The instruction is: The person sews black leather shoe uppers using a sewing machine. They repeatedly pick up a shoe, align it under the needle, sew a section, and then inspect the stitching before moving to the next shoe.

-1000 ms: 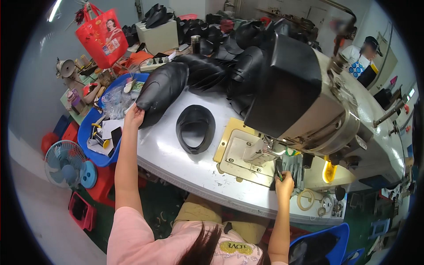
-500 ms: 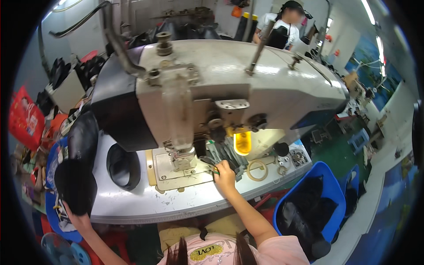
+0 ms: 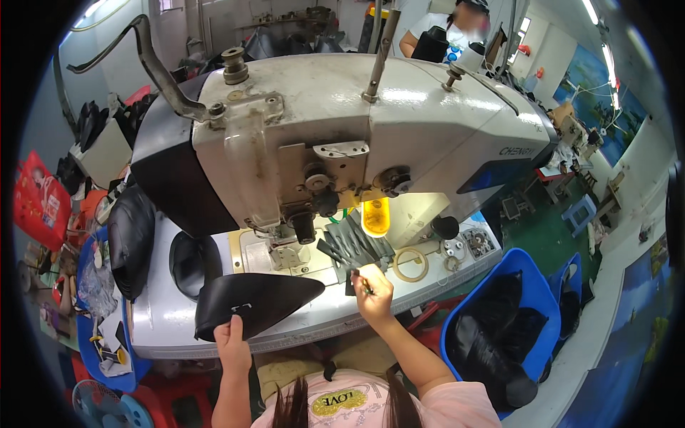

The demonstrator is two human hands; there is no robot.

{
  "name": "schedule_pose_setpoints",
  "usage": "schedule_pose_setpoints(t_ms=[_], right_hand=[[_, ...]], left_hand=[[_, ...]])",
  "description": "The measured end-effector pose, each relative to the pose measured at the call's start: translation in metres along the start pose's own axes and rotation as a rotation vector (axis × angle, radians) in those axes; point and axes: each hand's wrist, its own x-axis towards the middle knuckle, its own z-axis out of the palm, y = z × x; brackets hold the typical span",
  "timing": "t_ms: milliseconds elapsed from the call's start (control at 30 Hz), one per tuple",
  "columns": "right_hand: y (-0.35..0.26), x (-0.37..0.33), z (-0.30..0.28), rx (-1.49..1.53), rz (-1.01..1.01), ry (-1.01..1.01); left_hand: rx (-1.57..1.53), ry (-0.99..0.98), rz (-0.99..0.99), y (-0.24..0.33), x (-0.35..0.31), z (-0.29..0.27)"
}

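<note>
My left hand is closed on the near edge of a curved black leather piece, with a small pale mark near my fingers. The piece is raised at the front of the sewing machine's table. My right hand is closed around small thread snips, mostly hidden by my fingers. Beside those fingers is the end of a dark strip. A bundle of dark grey strips lies just beyond, to the right of the needle plate. The sewing machine arches over it all.
Another black leather piece stands on the table at left, near a stuffed black one. A tan ring and a tray of small metal parts lie right. Blue tubs flank the table. A person is behind the machine.
My left hand has brought the black leather piece from the far left to the table's front. My right hand has drawn slightly away from the needle area, toward me.
</note>
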Motion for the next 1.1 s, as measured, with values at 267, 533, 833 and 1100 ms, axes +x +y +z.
schedule_pose_setpoints(t_ms=[267,533,833,1100], right_hand=[[-0.076,-0.012,0.004,0.358,0.464,-0.379],[-0.075,-0.024,0.03,0.508,0.77,-0.572],[-0.076,-0.028,0.042,0.548,0.762,-0.645],[-0.074,-0.028,0.043,0.527,0.783,-0.659]], left_hand=[[0.299,0.012,0.001,0.013,-0.009,0.045],[-0.101,-0.343,-0.107,0.006,-0.009,0.041],[-0.089,-0.378,-0.117,0.016,-0.007,0.045],[-0.089,-0.361,-0.169,0.012,-0.006,0.045]])
